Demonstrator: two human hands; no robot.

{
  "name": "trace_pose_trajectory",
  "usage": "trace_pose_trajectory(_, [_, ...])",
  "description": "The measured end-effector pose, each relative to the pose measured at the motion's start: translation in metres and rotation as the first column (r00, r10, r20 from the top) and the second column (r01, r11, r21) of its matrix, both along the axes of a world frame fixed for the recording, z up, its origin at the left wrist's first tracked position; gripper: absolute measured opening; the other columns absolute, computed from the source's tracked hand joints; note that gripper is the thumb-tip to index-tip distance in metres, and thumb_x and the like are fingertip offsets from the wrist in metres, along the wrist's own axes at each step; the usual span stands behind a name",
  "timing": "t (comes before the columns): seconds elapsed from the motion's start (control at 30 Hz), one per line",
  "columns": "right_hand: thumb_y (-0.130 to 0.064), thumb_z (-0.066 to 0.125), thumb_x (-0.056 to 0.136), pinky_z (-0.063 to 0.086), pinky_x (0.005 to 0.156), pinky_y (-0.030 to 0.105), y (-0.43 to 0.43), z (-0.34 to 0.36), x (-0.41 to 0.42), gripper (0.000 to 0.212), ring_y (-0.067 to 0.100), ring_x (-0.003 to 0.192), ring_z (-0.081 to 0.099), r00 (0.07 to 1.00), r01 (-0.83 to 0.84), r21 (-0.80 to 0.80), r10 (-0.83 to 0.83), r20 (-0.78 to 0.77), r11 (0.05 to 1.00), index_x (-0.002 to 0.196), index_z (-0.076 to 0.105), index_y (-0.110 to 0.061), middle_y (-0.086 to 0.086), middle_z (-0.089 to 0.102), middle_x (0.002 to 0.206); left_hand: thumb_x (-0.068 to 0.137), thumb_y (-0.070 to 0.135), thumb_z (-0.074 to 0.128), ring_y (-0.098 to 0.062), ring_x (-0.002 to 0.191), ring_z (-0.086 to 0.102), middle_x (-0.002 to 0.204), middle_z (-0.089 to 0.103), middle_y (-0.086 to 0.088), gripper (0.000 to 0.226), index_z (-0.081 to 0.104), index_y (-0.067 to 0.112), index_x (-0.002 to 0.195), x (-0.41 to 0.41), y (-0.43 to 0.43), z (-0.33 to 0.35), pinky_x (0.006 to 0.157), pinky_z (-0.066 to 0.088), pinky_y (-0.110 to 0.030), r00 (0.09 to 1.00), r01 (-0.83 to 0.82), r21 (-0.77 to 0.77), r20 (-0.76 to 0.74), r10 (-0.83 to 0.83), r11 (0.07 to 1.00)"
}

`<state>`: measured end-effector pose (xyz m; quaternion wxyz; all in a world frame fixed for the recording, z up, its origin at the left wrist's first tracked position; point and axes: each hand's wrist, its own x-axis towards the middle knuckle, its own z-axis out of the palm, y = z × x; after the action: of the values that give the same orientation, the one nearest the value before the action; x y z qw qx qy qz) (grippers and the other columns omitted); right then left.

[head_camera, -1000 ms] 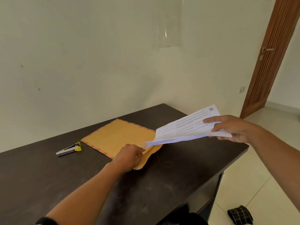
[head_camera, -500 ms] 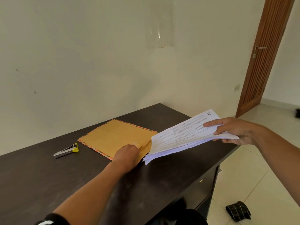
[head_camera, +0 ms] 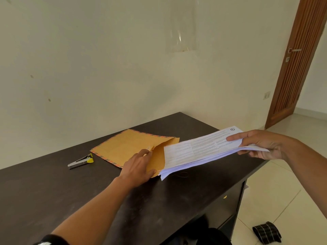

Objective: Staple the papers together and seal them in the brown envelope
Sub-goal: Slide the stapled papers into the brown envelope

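Observation:
A brown envelope (head_camera: pixel 127 147) with a striped border lies on the dark table (head_camera: pixel 53 188), its mouth facing right. My left hand (head_camera: pixel 137 167) grips the envelope's open flap and holds the mouth apart. My right hand (head_camera: pixel 261 144) pinches the far end of a stack of printed white papers (head_camera: pixel 200 151), thumb on top. The papers' near edge lies at the envelope's mouth, over the lower flap. A silver stapler (head_camera: pixel 80 161) with a yellow tip lies on the table left of the envelope.
A plain wall stands behind the table. The table's right edge drops to a tiled floor (head_camera: pixel 283 200), where a dark striped cloth (head_camera: pixel 267 233) lies. A wooden door (head_camera: pixel 299 64) is at the far right. A thin thread loop (head_camera: pixel 180 175) lies under the papers.
My left hand has pulled the envelope's mouth wider open. The papers have flattened and their near edge now lies at the opening.

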<state>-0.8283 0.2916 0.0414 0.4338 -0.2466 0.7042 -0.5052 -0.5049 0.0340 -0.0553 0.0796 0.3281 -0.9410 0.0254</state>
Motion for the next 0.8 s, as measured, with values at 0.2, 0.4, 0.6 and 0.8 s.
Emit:
trace_pose_trajectory(0.2, [-0.013, 0.084, 0.07, 0.055, 0.049, 0.023, 0.003, -0.011, -0.002, 0.056, 0.026, 0.081, 0.07, 0.998, 0.051, -0.041, -0.049, 0.033, 0.998, 0.123, 0.068, -0.005, 0.018, 0.075, 0.112, 0.09, 0.056, 0.062, -0.024, 0.127, 0.052, 0.157, 0.032, 0.004, 0.079, 0.032, 0.021, 0.155, 0.0, 0.003, 0.001, 0.094, 0.055, -0.039, 0.999, 0.026, 0.005, -0.038, -0.026, 1.0])
trace_pose_trajectory(0.4, [0.013, 0.062, 0.089, 0.06, 0.054, 0.027, -0.014, -0.024, 0.005, 0.035, 0.032, 0.093, 0.072, 0.997, 0.071, -0.124, -0.071, 0.005, 0.99, 0.115, 0.074, -0.007, 0.016, 0.065, 0.127, 0.087, 0.058, 0.064, -0.022, 0.13, 0.05, 0.157, 0.032, 0.004, 0.082, 0.031, 0.024, 0.155, -0.001, 0.007, 0.0, 0.095, 0.055, -0.038, 0.998, 0.048, 0.032, -0.044, -0.047, 0.998])
trace_pose_trajectory(0.6, [0.017, 0.06, 0.088, 0.064, 0.067, 0.038, -0.032, -0.037, 0.025, 0.041, 0.03, 0.109, 0.062, 0.999, 0.023, -0.15, -0.027, -0.021, 0.988, 0.116, 0.074, -0.01, 0.007, 0.055, 0.136, 0.085, 0.058, 0.067, -0.022, 0.133, 0.047, 0.158, 0.031, 0.004, 0.087, 0.029, 0.024, 0.156, 0.0, 0.005, -0.002, 0.098, 0.053, -0.036, 0.998, 0.041, 0.06, -0.056, -0.038, 0.997])
trace_pose_trajectory(0.8, [0.014, 0.062, 0.09, 0.063, 0.083, 0.046, -0.047, -0.052, 0.042, 0.042, 0.033, 0.114, 0.06, 0.998, 0.017, -0.134, -0.026, -0.066, 0.991, 0.117, 0.074, -0.016, 0.008, 0.054, 0.139, 0.082, 0.063, 0.067, -0.021, 0.133, 0.047, 0.157, 0.034, 0.003, 0.092, 0.03, 0.023, 0.157, 0.003, 0.0, -0.004, 0.099, 0.054, -0.037, 0.996, 0.056, 0.053, -0.065, -0.052, 0.997])
